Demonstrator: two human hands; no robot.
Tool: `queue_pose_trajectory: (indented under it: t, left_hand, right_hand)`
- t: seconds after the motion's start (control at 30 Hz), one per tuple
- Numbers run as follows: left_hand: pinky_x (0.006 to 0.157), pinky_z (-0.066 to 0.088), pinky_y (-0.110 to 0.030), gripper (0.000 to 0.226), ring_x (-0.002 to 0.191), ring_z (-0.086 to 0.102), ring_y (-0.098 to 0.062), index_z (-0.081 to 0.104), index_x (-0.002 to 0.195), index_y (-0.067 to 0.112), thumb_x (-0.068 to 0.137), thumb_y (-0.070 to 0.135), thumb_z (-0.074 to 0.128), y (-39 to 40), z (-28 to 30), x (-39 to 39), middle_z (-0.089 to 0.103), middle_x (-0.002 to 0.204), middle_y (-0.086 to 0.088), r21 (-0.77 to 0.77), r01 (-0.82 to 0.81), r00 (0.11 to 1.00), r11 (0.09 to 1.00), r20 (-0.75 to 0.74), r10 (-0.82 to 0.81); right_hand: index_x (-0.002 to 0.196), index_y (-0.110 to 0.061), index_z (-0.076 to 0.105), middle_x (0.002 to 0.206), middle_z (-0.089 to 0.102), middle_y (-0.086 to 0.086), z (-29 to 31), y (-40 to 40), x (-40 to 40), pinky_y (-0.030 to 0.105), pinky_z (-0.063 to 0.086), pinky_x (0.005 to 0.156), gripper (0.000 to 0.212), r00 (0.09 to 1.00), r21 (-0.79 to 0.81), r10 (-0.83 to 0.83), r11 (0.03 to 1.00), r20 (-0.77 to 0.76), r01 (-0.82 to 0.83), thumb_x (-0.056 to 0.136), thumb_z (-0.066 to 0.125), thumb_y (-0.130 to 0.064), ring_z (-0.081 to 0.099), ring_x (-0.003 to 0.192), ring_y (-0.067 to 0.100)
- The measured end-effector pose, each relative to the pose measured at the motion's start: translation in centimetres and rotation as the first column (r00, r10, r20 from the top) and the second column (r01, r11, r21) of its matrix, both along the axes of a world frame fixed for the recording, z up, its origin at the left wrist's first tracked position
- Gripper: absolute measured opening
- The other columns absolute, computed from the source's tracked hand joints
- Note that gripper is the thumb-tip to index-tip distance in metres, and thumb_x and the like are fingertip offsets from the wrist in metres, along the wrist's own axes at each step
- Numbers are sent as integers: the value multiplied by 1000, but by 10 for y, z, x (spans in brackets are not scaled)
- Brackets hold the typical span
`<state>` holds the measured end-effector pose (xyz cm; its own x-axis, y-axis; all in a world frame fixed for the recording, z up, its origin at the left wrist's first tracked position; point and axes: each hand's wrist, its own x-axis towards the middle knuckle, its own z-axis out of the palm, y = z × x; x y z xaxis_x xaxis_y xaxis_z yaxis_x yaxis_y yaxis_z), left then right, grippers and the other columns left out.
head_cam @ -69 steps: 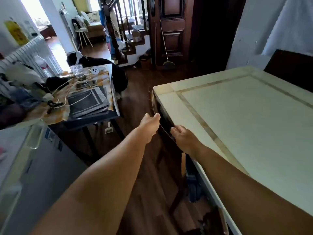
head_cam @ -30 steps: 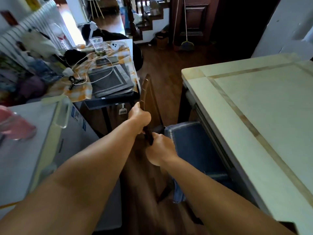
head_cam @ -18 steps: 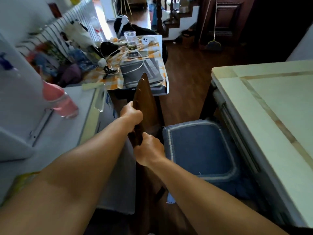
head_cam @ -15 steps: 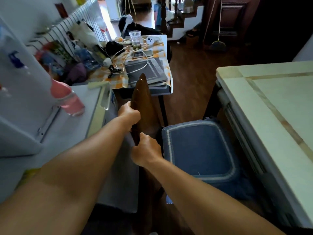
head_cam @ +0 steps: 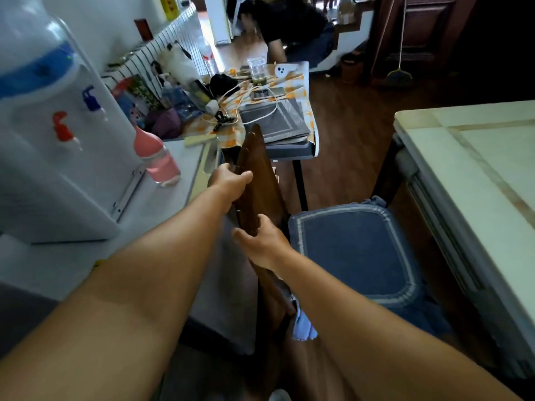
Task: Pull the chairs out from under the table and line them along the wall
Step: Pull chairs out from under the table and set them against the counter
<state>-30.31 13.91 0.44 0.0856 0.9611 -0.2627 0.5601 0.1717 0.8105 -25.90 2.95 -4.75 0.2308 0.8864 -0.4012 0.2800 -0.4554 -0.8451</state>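
A dark wooden chair (head_cam: 259, 169) with a blue seat cushion (head_cam: 353, 250) stands clear of the cream table (head_cam: 474, 157), its back turned toward a white cabinet on the left. My left hand (head_cam: 230, 180) grips the far part of the chair's top rail. My right hand (head_cam: 262, 244) grips the near part of the same rail. The chair's legs are hidden below the cushion and my arms.
A water dispenser (head_cam: 55, 125) and a pink bottle (head_cam: 157, 159) stand on the white cabinet (head_cam: 173, 180) at the left. Behind it is a cluttered side table (head_cam: 278, 117). A person in dark clothes (head_cam: 289, 27) bends over farther back. A broom (head_cam: 398, 73) leans by the door.
The chair has come out from under the cream table and moved left, toward the white cabinet, with both hands on its back. A person has come into view at the back.
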Motion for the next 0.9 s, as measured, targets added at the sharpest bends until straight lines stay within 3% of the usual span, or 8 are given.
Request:
queue_pose_trajectory:
  t: [0.13,0.23,0.33,0.5,0.63,0.77,0.83,0.9]
  left_hand:
    - [81,39,-27,63,122,54,-26,38,145,12,92,41,56,-30,20,5,53,139,-10,139,-47,999,989,21,45]
    - [80,44,-27,58,112,57,-21,45,139,13,92,44,55,-62,29,10,57,133,-7,258,-100,993,961,93,78]
    - [72,44,-24,49,97,58,-14,54,128,15,90,47,55,-102,38,21,63,122,-3,273,-183,969,945,210,127]
    - [87,54,-36,30,100,65,-19,58,103,20,88,45,58,-172,48,38,69,111,-4,221,-224,927,949,349,137]
    - [64,54,-22,24,78,63,-9,59,100,20,89,41,57,-226,53,45,69,103,-2,205,-202,901,958,423,100]
    - [81,55,-34,26,81,63,-18,61,105,13,90,35,58,-284,50,47,69,95,-7,142,-141,869,980,491,54]
    - [64,52,-27,20,65,58,-13,59,100,14,92,32,58,-319,46,46,64,77,-1,113,-98,847,989,531,24]
    - [59,47,-25,19,58,54,-10,57,95,14,92,33,58,-353,39,44,59,70,2,86,-42,844,995,536,-11]
  right_hand:
    - [142,-18,31,135,54,8,4,-30,24,35,45,92,69,970,214,-234,946,-63,242,86,52,-53,54,118,25]
    - [132,-14,43,111,63,2,15,-58,48,28,42,78,55,925,371,-369,849,-94,376,89,52,-47,59,99,19]
    - [120,-14,52,83,56,-13,30,-96,70,17,38,65,41,881,489,-468,753,-72,440,90,53,-42,56,79,9]
    - [116,-7,55,87,57,-2,55,-163,94,20,35,66,37,785,593,-616,613,-55,522,92,53,-34,54,79,15]
    - [116,-7,54,88,58,-3,66,-218,102,17,35,62,36,755,622,-655,587,-12,519,94,49,-35,55,78,15]
    - [113,-5,55,86,58,-2,71,-273,100,14,32,57,35,727,674,-686,540,7,504,94,49,-34,55,75,15]
    - [111,-6,56,83,58,-3,74,-306,96,14,32,58,32,702,683,-712,515,4,519,94,49,-33,55,74,15]
    - [109,-8,57,82,59,-3,74,-343,91,16,35,62,30,668,678,-744,499,15,540,94,49,-33,55,74,15]
